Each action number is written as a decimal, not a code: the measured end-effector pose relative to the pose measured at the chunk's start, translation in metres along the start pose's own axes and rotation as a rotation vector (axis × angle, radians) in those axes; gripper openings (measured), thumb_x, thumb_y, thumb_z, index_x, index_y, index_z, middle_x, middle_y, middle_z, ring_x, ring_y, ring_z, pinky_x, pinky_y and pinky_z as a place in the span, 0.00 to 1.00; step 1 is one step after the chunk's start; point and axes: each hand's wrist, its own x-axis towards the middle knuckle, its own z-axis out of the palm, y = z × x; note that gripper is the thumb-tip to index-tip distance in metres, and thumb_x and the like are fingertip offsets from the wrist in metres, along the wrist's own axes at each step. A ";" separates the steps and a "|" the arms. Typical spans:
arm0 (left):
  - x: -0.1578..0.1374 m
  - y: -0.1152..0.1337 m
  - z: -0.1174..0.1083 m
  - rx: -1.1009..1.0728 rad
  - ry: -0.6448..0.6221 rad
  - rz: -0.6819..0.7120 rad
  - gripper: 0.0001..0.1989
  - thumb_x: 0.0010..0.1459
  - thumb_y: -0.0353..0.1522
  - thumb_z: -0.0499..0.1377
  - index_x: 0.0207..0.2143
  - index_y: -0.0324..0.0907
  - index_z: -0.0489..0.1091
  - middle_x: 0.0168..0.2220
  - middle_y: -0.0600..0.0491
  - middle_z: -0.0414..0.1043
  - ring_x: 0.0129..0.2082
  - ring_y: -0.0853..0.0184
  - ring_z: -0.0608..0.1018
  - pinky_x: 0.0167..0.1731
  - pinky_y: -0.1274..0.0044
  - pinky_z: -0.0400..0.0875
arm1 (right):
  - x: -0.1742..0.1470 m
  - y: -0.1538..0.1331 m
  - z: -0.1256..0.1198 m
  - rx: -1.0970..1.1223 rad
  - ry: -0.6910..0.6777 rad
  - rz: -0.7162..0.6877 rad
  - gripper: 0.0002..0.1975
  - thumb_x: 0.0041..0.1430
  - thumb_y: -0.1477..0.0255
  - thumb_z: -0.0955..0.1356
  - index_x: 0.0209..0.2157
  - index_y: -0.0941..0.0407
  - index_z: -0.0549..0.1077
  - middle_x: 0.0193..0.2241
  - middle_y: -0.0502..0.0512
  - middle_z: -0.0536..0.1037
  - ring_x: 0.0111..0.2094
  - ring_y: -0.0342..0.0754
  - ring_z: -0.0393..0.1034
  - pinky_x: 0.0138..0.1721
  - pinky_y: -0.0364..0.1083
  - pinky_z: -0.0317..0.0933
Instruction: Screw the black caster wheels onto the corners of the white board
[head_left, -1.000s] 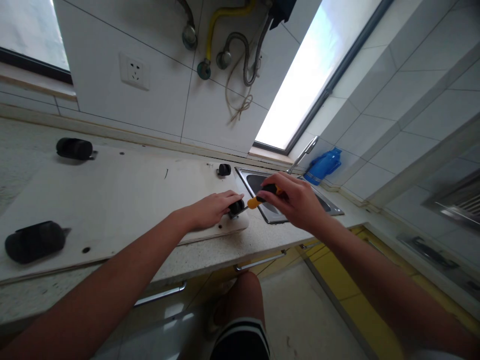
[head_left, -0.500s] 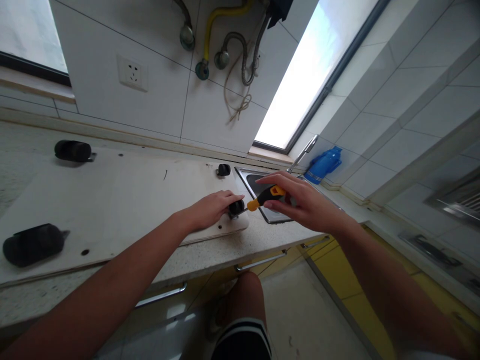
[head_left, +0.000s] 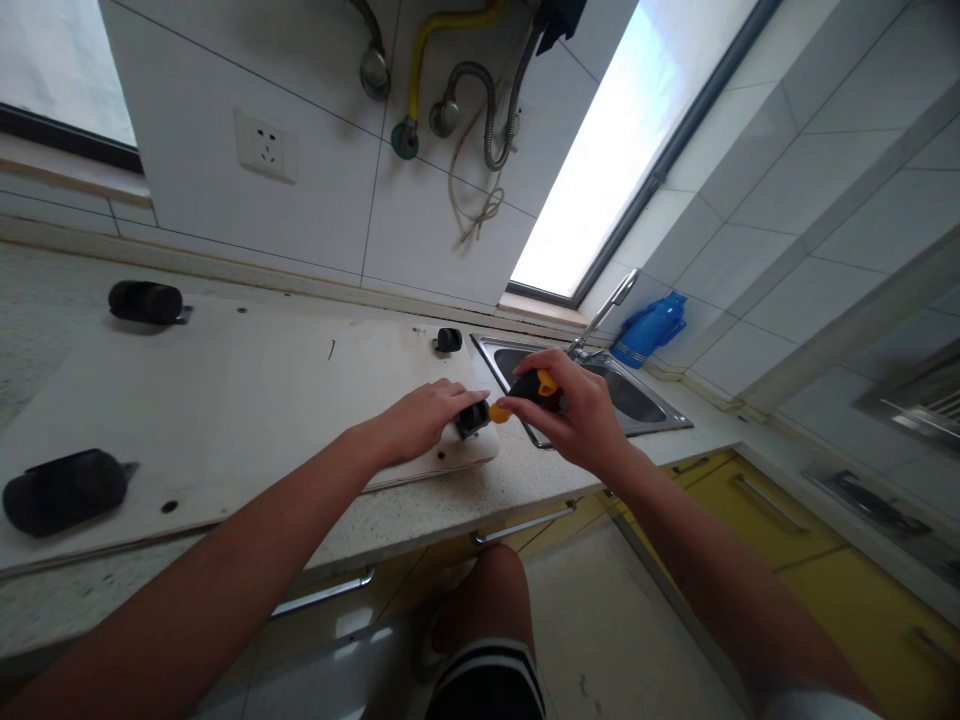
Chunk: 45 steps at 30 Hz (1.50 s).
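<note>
My left hand (head_left: 421, 422) grips a small black caster wheel (head_left: 472, 420) at the near right corner of a white board (head_left: 255, 400). The board lies flat on the speckled counter. In my right hand (head_left: 581, 410) is a black and yellow screwdriver (head_left: 531, 387), its fingers wrapped round the handle. The screwdriver points left and down at the caster's base; its tip is hidden, so contact with a screw cannot be made out. Three more black casters stand on the board: one far right (head_left: 449, 340), one far left (head_left: 146, 301), one near left (head_left: 66, 490).
Right of the board is a steel sink (head_left: 637, 395) with a faucet (head_left: 606, 310). A blue thermos jug (head_left: 649, 330) stands behind it. Pipes and a socket (head_left: 265, 147) are on the tiled wall. Yellow cabinets with handles (head_left: 525, 522) lie below the counter edge.
My right hand has closed more fully round the screwdriver handle, with the wrist turned and the forearm shifted left. My left hand stays on the caster.
</note>
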 end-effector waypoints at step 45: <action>0.005 0.008 0.001 0.077 0.031 -0.109 0.29 0.71 0.21 0.54 0.71 0.45 0.69 0.63 0.44 0.78 0.58 0.53 0.79 0.58 0.59 0.75 | -0.016 -0.009 0.103 0.428 0.740 0.125 0.18 0.75 0.68 0.59 0.59 0.43 0.72 0.45 0.59 0.78 0.38 0.54 0.79 0.35 0.57 0.78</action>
